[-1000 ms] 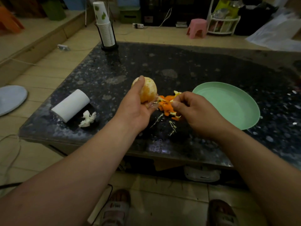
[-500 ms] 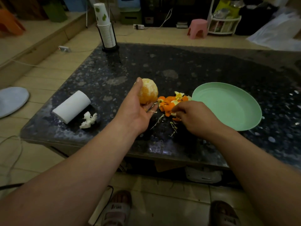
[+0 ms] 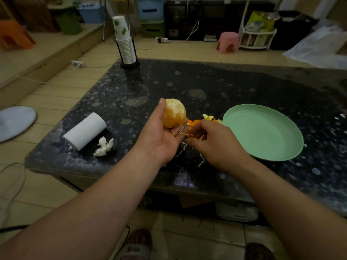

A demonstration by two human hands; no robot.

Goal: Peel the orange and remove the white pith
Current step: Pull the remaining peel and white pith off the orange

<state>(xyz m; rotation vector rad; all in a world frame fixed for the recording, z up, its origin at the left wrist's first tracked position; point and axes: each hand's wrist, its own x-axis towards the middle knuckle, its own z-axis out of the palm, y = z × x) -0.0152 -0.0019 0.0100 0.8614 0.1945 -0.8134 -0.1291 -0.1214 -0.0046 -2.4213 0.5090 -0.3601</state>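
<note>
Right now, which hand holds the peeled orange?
The left hand cradles the orange in curled fingers; the right hand only pinches a pith strand beside it.

Setting: domestic living room. Evidence: low speckled stone-top table (image 3: 244, 87) on a tiled floor (image 3: 56, 184); stacked paper cups (image 3: 125, 47) in a holder; pink plastic stool (image 3: 228, 42) and orange stool (image 3: 13, 32); blue storage bins (image 3: 150, 8) along the far wall; white rack (image 3: 257, 39) of packets; power strip (image 3: 161, 40) with cables on the floor; slippers (image 3: 137, 244) below.
</note>
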